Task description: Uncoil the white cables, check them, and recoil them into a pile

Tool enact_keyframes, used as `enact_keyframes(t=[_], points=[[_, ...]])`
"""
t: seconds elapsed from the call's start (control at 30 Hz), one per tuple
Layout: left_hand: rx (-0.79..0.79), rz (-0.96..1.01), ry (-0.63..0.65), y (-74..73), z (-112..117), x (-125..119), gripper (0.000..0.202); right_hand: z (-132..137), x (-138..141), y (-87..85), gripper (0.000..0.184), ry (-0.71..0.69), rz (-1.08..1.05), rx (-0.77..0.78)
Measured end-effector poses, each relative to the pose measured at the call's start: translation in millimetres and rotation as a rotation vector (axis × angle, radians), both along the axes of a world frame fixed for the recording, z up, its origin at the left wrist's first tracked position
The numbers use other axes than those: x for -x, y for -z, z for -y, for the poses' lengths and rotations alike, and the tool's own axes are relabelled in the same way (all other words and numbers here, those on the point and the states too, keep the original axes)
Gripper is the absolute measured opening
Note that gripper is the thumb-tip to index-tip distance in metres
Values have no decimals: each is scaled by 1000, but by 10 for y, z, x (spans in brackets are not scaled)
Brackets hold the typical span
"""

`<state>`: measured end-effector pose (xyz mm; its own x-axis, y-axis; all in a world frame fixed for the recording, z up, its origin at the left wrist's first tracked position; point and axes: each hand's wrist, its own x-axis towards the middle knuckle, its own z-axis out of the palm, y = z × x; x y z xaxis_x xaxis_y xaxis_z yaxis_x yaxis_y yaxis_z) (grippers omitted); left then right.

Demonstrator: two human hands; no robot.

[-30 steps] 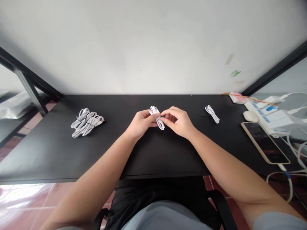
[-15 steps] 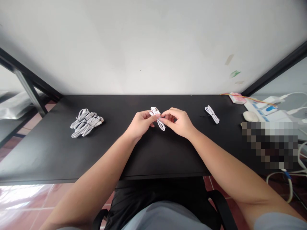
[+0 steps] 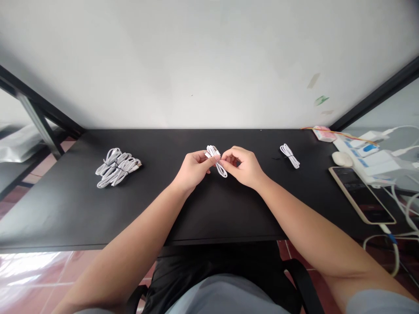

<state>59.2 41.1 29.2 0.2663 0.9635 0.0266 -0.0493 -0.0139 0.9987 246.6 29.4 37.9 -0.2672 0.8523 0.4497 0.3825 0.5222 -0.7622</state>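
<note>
A white USB cable (image 3: 222, 170), folded into a narrow bundle, is held above the middle of the black table. My left hand (image 3: 195, 168) grips it between thumb and fingers around its upper middle. From the other side my right hand (image 3: 241, 165) is closed in a pinch, its fingertips against the bundle's waist; whatever is between them is too small to make out. Several white cables (image 3: 118, 169) bound with black ties lie in a pile on the left. One more bundled white cable (image 3: 290, 155) with a black tie rests on the right.
The black table (image 3: 157, 213) backs onto a pale wall (image 3: 203, 65). Along its right side are a phone (image 3: 363, 195) with a cable plugged in, a white mouse-like object (image 3: 342, 159), a power strip (image 3: 355, 152) with chargers, and a pink-and-white box (image 3: 324, 134).
The held cable has shifted very slightly to the right and tilts a little more. Both hands keep nearly the same place and grip. The phone, blurred out before, now shows plainly.
</note>
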Motion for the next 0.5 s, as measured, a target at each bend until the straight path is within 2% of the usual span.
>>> enact_keyframes(t=[0.13,0.3,0.5], points=[[30,69,37,-13,-2,-5,29,3,-6,-7,11,-21,12,-4],[192,207,222,-44,-23,38,31,27,-17,-36,8,-81,12,10],[187,202,234,-9,-45,80,37,36,-24,-22,11,-94,-76,199]])
